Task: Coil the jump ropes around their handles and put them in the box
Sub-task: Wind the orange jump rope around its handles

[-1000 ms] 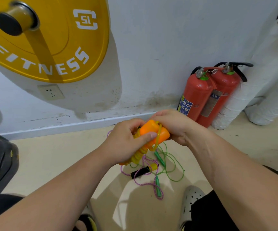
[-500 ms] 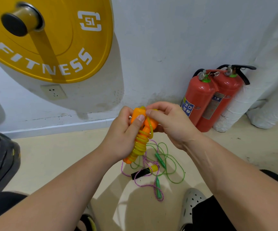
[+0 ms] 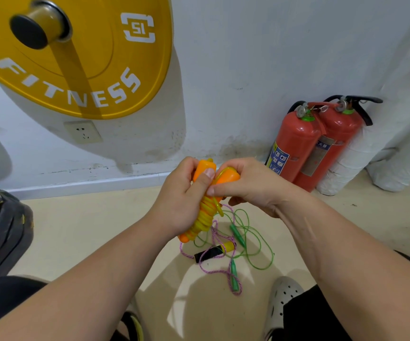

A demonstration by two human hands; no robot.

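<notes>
We hold the orange-handled jump rope (image 3: 205, 219) between both hands, above the floor (image 3: 88, 230). Its long axis is tilted: the thick handle ends point up and away from us, and the lower tip (image 3: 184, 238) points down toward the left forearm. Two orange handles lie side by side; one top (image 3: 202, 169) rises above the left thumb, the other (image 3: 231, 177) sits under the right fingers. Glossy yellow cord is wound in close turns around the handle shafts, and one loose loop (image 3: 220, 209) stands off the coil just below the right thumb.

The left hand (image 3: 176, 205) grips the wound bundle, fingers curled around it and thumb pressed along the handles. The right hand (image 3: 255, 188) pinches the upper part of the bundle with thumb and fingertips.

Below the hands, on the floor, lie a green jump rope (image 3: 260, 244), a pink braided rope (image 3: 213, 269) and a black-and-yellow handle (image 3: 213, 252), loosely tangled together. Beyond the right hand two red fire extinguishers (image 3: 295, 143) stand against the wall; above the left hand hangs a yellow weight plate (image 3: 76, 57).
</notes>
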